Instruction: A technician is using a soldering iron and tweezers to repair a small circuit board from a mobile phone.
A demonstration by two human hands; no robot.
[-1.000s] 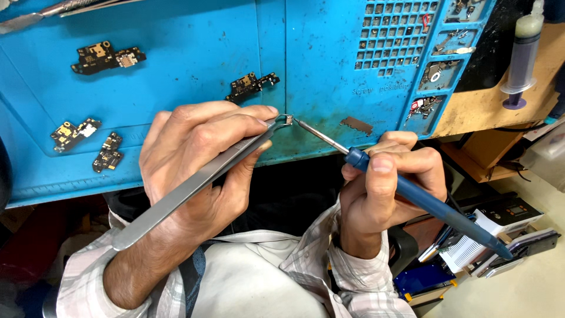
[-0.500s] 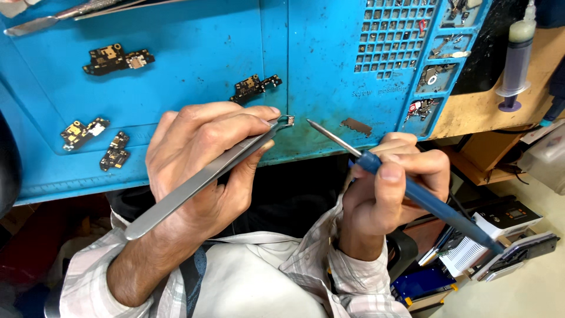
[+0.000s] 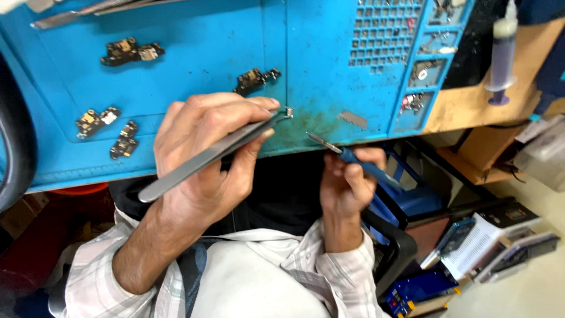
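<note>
My left hand (image 3: 206,159) grips long steel tweezers (image 3: 206,156), and their tips pinch a tiny metal part (image 3: 289,112) over the blue work mat (image 3: 194,76). My right hand (image 3: 347,182) holds a blue-handled soldering iron (image 3: 365,166) like a pen. Its thin metal tip (image 3: 315,139) points up and left, a short way below and to the right of the pinched part, just off the mat's front edge.
Several small dark circuit boards (image 3: 130,50) (image 3: 256,79) (image 3: 97,119) (image 3: 123,141) lie on the mat. A small grey strip (image 3: 352,119) lies near its front. A parts tray section (image 3: 412,65) lines the mat's right side. A syringe (image 3: 503,53) stands on the wooden bench. Books and boxes (image 3: 488,241) sit on the floor.
My right hand has drawn the soldering iron down and back, away from the tweezer tips. The left hand keeps the tweezers pinched on the part.
</note>
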